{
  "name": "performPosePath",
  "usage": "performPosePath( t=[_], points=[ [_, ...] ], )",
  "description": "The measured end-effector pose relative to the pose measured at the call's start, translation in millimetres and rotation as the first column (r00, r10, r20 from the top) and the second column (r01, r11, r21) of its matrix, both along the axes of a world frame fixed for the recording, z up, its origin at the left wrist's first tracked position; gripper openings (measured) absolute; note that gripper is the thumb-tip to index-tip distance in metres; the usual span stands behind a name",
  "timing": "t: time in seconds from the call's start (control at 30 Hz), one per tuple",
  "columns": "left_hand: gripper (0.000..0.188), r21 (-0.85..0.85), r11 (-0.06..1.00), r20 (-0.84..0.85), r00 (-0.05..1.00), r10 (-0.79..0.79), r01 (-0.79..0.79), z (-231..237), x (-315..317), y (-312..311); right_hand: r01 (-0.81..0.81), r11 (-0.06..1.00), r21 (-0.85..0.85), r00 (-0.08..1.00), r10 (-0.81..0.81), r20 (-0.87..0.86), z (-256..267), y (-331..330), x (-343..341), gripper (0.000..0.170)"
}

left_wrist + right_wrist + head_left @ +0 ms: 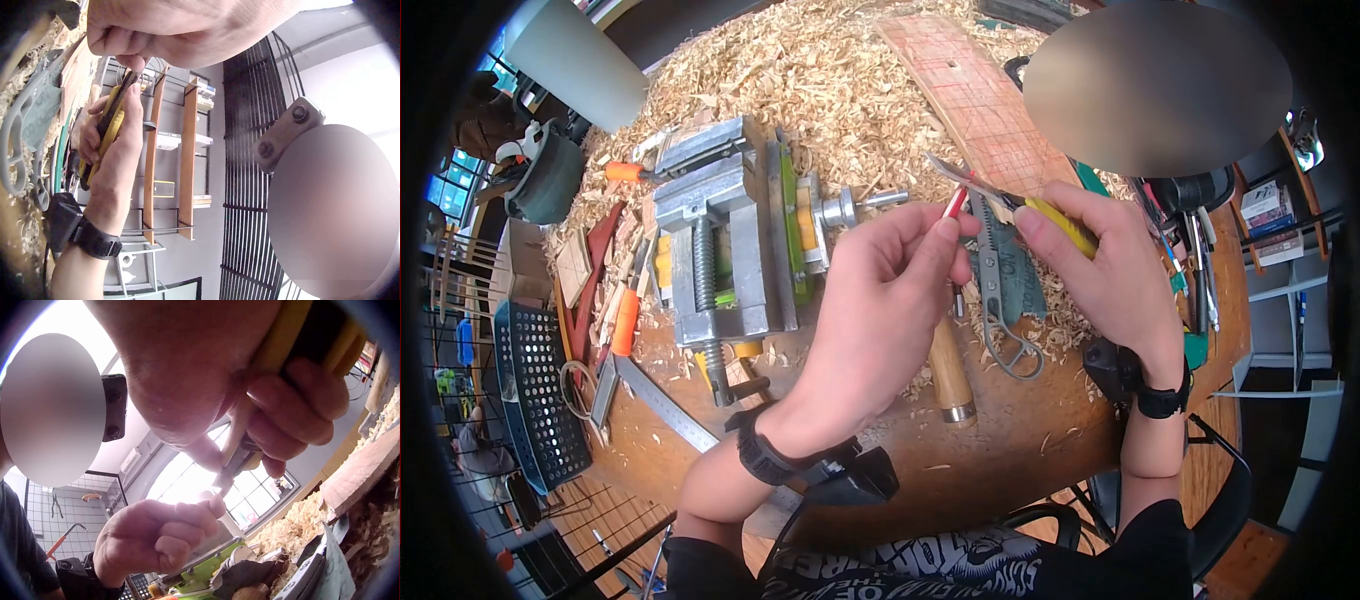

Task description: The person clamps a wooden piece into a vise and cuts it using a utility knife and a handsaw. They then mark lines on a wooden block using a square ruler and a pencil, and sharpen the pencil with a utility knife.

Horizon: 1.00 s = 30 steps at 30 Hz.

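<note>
In the head view my left hand pinches a thin red and white stick between thumb and fingertips. My right hand grips a yellow-handled cutting tool, its metal blade pointing left across the tip of the stick. In the left wrist view the right hand is wrapped round the yellow and black handle. The right wrist view has the blade close to the fingertips of the left hand; the exact contact is hard to tell.
A metal vise stands left of the hands. Wood shavings cover the back of the table, around a marked board. Below the hands lie grey scissors and a wooden handle; a steel ruler lies front left.
</note>
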<state>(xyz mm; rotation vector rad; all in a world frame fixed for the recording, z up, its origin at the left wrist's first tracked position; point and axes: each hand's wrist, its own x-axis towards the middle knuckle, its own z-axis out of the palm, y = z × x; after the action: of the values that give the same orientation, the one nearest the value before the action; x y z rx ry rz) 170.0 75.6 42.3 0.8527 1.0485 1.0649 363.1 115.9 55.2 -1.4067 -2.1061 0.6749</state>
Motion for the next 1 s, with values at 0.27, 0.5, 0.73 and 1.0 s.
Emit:
performPosePath(
  t=[0.27, 0.5, 0.73, 1.0],
  points=[
    [0.022, -0.022, 1.000, 0.033, 0.999, -0.012, 0.012, -1.6, -0.1, 0.4, 0.022, 1.000, 0.007, 0.999, -0.022, 0.042, 3.5, -1.2, 1.4, 0.044],
    [0.022, -0.113, 0.993, 0.121, 0.993, 0.002, 0.012, -0.2, 0.3, 0.4, 0.060, 0.995, -0.077, 0.992, -0.050, 0.119, 11.8, -2.8, 1.4, 0.036],
    [0.022, -0.165, 0.985, 0.203, 0.979, -0.018, 0.052, 0.8, -3.2, 1.8, 0.077, 0.997, -0.005, 0.976, -0.074, 0.206, 18.3, -4.2, 0.6, 0.037],
    [0.023, -0.161, 0.987, 0.198, 0.980, 0.007, 0.026, 14.8, -5.0, -0.6, 0.222, 0.975, 0.014, 0.950, -0.220, 0.221, 18.3, 4.0, 14.6, 0.034]
  ],
)
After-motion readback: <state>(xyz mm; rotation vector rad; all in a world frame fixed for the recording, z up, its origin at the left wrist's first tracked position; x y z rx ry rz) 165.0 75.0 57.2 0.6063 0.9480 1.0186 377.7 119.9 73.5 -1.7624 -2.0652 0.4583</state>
